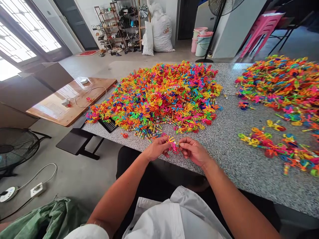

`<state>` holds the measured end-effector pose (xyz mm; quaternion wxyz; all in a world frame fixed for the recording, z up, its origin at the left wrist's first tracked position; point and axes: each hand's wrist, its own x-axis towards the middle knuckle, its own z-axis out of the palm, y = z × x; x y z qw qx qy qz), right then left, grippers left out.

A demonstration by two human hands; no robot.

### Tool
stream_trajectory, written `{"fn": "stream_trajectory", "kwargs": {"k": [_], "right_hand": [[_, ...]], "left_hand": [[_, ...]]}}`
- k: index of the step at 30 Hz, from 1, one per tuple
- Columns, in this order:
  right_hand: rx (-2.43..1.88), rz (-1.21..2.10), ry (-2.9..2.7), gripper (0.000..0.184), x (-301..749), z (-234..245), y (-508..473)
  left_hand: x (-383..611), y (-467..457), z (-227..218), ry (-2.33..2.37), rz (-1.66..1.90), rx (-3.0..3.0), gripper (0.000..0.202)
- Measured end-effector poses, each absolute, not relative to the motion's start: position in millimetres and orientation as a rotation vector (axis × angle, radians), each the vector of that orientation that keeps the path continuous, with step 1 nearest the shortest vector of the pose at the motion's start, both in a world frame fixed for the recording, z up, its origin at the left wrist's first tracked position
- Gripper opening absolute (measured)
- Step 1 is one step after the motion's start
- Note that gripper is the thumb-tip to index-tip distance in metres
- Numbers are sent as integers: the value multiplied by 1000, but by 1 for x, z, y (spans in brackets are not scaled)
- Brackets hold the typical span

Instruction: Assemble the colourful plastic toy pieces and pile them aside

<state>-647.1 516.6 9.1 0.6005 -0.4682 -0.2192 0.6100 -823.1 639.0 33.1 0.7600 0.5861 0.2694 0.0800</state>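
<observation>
Clutter of bright plastic lies all around the hands. The left hand (157, 148) and the right hand (193, 152) meet at the near edge of the speckled surface (229, 162). Their fingertips are pinched shut from either side on one small plastic piece (173, 144), yellow and pink, held just over the stone.

Straight ahead of the hands, with its fringe nearly reaching them, spreads a big heap (159, 96) of the same coloured pieces, and small striped tubes (149, 131) lie along its nearest edge. To the right of the right hand, well apart from it, lies a looser scatter (279, 146). Farther off to the right and ahead is a second heap (281, 83). A black comb-like thing (108, 124) lies at the big heap's left corner, ahead and left of the left hand.

Off the surface to the left stand a low wooden table (57, 109) with a white cable, a floor fan (15, 146) and a power strip (37, 190). A green bag (45, 219) sits by the left elbow. Far ahead, past the big heap, are white sacks (161, 30), a shelf rack (117, 23) and buckets (201, 41).
</observation>
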Motion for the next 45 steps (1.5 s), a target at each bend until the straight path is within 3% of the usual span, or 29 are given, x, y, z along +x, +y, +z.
{"fn": "stream_trajectory", "kwargs": {"k": [32, 45], "right_hand": [[-1250, 1156, -645, 28, -654, 4, 507], [-1208, 1258, -786, 26, -643, 2, 500]], "left_hand": [[-818, 641, 27, 598, 115, 1159, 42], [-819, 637, 31, 547, 75, 1197, 46]]}}
